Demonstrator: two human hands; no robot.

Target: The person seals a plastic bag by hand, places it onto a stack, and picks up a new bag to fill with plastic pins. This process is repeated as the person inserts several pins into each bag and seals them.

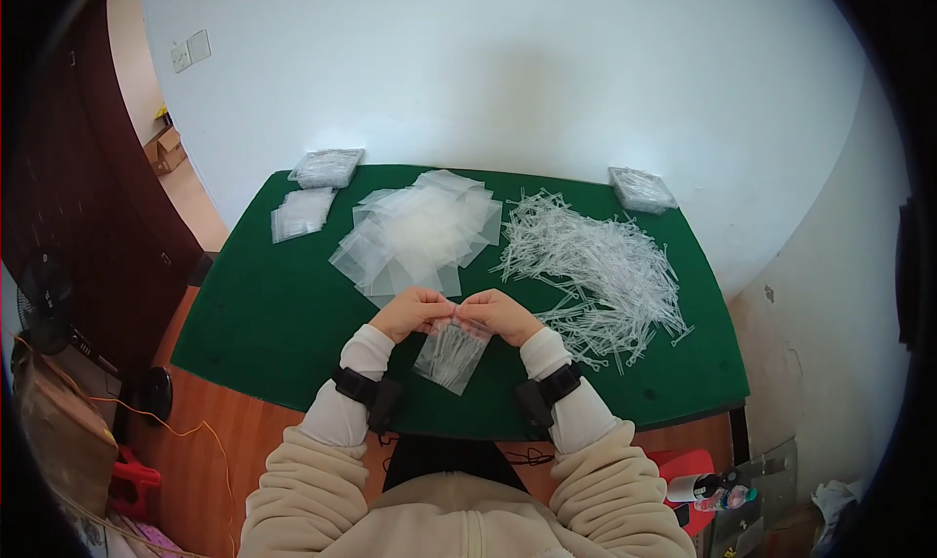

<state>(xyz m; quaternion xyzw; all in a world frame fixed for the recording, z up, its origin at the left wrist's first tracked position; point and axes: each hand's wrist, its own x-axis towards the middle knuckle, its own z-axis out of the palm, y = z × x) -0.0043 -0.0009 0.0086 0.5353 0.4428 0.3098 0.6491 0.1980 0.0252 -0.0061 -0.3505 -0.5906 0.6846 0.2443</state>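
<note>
Nearest, the small clear bag [451,354] is taken as the landmark. It is held over the near edge of the green table [264,333], already filled with thin plastic ties. Its mouth is at the top, pinched from both sides. The left hand [412,311] is closed on the upper left corner, the right hand [500,314] on the upper right corner; the fingertips nearly meet above the bag. The bag hangs below and between the two hands, its long axis running away from the mouth toward the person, tilted slightly to the right. Neither hand is nearer: both are in contact at the mouth, about level with each other.

Beyond the bag and to its right, a loose heap of clear ties [595,270] is spread, closer to the right hand. Beyond the bag and slightly left, a fan of empty clear bags [420,231] is laid out, closer to the left hand. Farther left, a smaller stack of bags [301,214] is seen. At the far edge, two wrapped packs [326,167] [641,189] are set at the left and right corners.
</note>
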